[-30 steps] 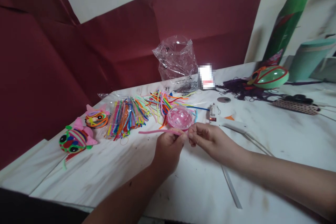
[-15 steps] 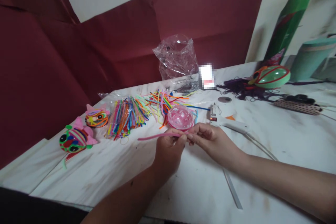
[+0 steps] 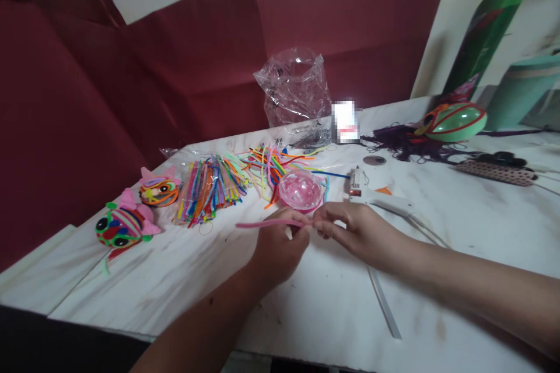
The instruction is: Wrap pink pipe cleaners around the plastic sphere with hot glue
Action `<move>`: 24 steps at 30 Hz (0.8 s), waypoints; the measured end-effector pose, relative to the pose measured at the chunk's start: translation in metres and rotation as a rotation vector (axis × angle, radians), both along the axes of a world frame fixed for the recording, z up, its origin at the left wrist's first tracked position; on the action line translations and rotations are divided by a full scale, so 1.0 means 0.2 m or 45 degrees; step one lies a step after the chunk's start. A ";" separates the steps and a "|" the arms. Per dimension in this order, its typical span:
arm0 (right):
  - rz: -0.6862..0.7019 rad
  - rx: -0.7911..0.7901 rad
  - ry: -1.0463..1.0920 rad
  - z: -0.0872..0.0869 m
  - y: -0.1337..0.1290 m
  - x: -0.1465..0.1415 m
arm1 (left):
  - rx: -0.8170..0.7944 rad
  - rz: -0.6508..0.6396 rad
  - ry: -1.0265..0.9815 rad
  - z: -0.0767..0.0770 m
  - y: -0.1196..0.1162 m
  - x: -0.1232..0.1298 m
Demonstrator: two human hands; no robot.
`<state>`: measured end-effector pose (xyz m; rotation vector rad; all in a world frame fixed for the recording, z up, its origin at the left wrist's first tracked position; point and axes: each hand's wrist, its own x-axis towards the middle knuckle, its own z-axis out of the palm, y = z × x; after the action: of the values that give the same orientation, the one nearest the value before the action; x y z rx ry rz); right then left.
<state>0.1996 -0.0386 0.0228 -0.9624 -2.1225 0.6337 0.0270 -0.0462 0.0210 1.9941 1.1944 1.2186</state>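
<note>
Arms (image 3: 210, 312) reach in from the bottom and the right, and the hands meet near the middle, above the counter (image 3: 315, 315). The left hand (image 3: 280, 247) pinches a pink fuzzy stick (image 3: 256, 224), and its long end pokes out to the left. The right hand (image 3: 361, 230) has its fingers squeezed together on the other end. A pink bowl (image 3: 301, 191) sits just behind the hands. A white glue gun (image 3: 357, 182) lies behind the right hand. The right arm hides the top of a gray strip (image 3: 385, 306). To the left are lots of colorful sticks (image 3: 214, 189) and two fishy toys (image 3: 125, 224). Half a second ago the grip looks much the same, but now everything behind sits a little higher in view.
</note>
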 end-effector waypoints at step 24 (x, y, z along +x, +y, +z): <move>0.019 -0.117 0.086 0.01 -0.01 -0.01 | 0.185 -0.014 0.072 0.00 0.00 -0.01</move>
<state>0.1984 -0.0404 0.0240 -0.9622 -2.0578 0.7663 0.0244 -0.0467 0.0203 2.1505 1.1493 1.2843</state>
